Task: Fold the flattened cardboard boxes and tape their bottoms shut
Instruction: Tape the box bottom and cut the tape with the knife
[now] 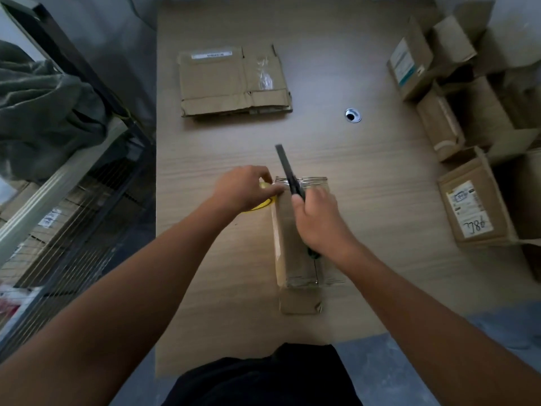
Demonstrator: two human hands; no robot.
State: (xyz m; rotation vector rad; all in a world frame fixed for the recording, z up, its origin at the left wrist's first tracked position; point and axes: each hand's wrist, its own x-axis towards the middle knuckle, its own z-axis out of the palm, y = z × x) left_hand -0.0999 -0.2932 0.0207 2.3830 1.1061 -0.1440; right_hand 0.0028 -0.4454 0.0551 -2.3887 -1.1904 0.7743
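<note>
- The table [366, 177] carries everything. Its far half is mostly bare wood, and the work sits at the middle of the near half.
- Along the right edge there's a crowd of made-up boxes [474, 212] with their flaps standing open. They look like the finished ones.
- Toward the far left corner lies the stack of flattened boxes [231, 83], untouched and well apart from the hands.
- The box in work [292, 253] lies lengthwise, running from near the front edge toward the table's middle. Clear tape [313, 181] shines crumpled over its far end.
- The left hand [243, 189] is curled over the tape roll [263, 205], which sits just beside the box's far left corner. Its fingertips are at the tape where it meets the box.
- The right hand [319, 221] is over the top of the box, fist closed round a black cutter [288, 168] whose tip points toward the far edge. I can't tell whether it's a knife or scissors.
- By the look of it, this is the cutting step. The strip is laid along the bottom seam and only needs parting from the roll.
- The next move calls for the strip to be held taut by the left hand, and for the blade to meet it close to the box edge, clear of the fingers. After that the loose end wants pressing down.
- A small round cable hole [353, 115] sits toward the right of the far half.
</note>
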